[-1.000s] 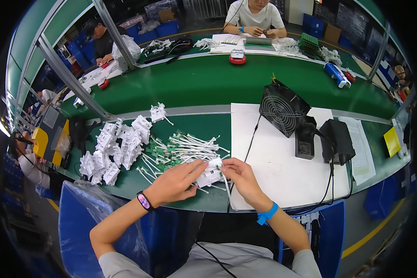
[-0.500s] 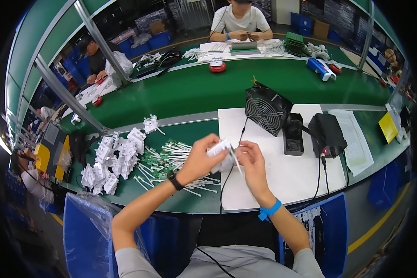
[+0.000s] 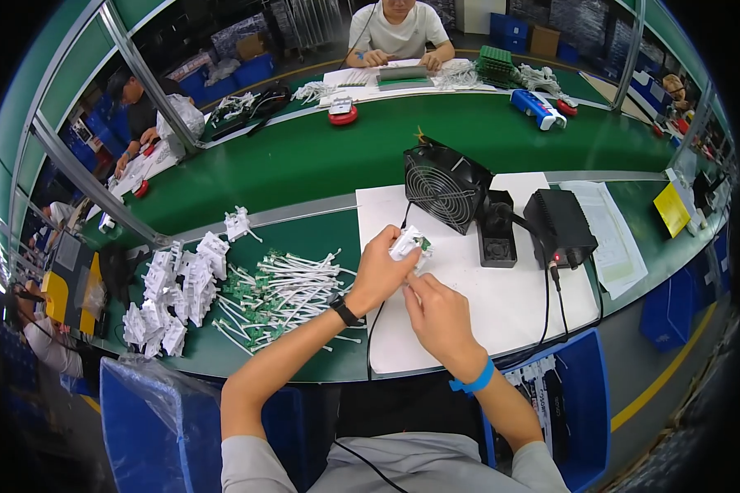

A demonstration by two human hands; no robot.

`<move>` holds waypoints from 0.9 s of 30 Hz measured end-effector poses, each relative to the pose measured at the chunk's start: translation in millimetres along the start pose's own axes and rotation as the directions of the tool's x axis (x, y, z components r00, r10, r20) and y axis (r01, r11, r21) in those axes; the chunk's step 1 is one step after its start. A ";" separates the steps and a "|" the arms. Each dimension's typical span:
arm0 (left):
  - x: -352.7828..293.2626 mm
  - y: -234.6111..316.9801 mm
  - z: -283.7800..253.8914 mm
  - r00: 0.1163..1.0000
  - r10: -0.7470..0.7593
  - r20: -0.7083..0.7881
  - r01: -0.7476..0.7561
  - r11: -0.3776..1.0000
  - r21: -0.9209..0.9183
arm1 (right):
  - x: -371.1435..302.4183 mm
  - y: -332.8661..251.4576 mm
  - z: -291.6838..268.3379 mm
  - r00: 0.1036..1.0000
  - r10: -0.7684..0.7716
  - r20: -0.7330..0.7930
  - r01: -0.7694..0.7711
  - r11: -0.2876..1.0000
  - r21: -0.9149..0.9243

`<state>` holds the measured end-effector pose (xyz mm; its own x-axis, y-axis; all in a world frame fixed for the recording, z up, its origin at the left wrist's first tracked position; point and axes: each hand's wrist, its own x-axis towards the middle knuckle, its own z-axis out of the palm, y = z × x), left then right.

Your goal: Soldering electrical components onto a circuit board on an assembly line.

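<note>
My left hand, with a black watch on its wrist, is closed around a white plastic housing above the white sheet. A bit of green circuit board shows at the housing's right side. Just below it, my right hand has its thumb and fingers drawn together near the housing's lower end. What those fingertips pinch is too small to make out. Left of my hands lies a heap of green circuit boards with white cables. Farther left is a pile of white plastic housings.
A black fan with a wire grille stands beyond my hands, beside a black open-topped box and a black power unit. Blue bins flank me below the table. Across the green belt, a co-worker sits.
The housing has turned in my left hand, so its green board now shows. My right hand has moved below it, fingers drawn together. The whole view has shifted slightly.
</note>
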<state>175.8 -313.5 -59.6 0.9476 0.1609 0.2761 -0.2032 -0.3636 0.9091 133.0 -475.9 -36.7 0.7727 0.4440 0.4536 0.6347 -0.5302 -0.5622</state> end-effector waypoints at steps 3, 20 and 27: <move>-6.2 -15.1 -15.3 0.999 -0.042 -0.018 0.044 0.988 0.148 | -3.8 28.9 -5.2 0.959 0.280 -0.035 -0.235 0.863 0.448; -12.4 -3.1 -10.8 0.962 -0.134 0.238 0.008 0.884 0.467 | 30.9 126.2 -59.6 0.571 0.189 -0.799 -0.085 0.982 0.171; -18.5 -23.7 -9.5 0.966 0.125 0.226 -0.233 0.801 0.552 | 2.9 97.3 -42.3 0.794 0.095 -0.600 0.016 0.984 0.178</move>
<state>160.8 -299.2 -83.3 0.9457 -0.0973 0.3102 -0.2471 -0.8351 0.4915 197.3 -556.8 -60.9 0.6799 -0.1311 0.7215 0.6354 -0.3859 -0.6688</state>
